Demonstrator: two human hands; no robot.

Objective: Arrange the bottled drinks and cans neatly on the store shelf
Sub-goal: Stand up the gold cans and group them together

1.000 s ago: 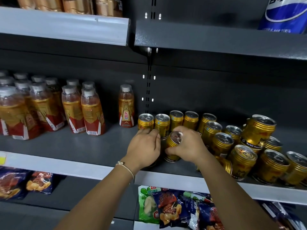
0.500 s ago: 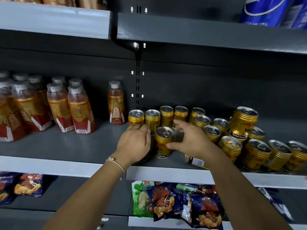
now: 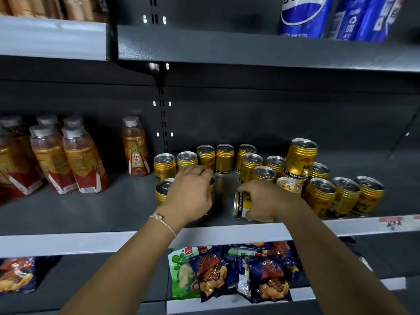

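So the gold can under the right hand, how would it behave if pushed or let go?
The gold can lies on its side near the shelf edge, so it would probably roll. Its ribbed metal wall looks stiff. The right hand grips it from above; weight cannot be told.

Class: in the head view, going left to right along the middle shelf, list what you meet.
Cluster of orange plastic bottles with red labels → lone orange plastic bottle → left hand on a gold can → right hand gripping a tipped gold can → stacked gold can.
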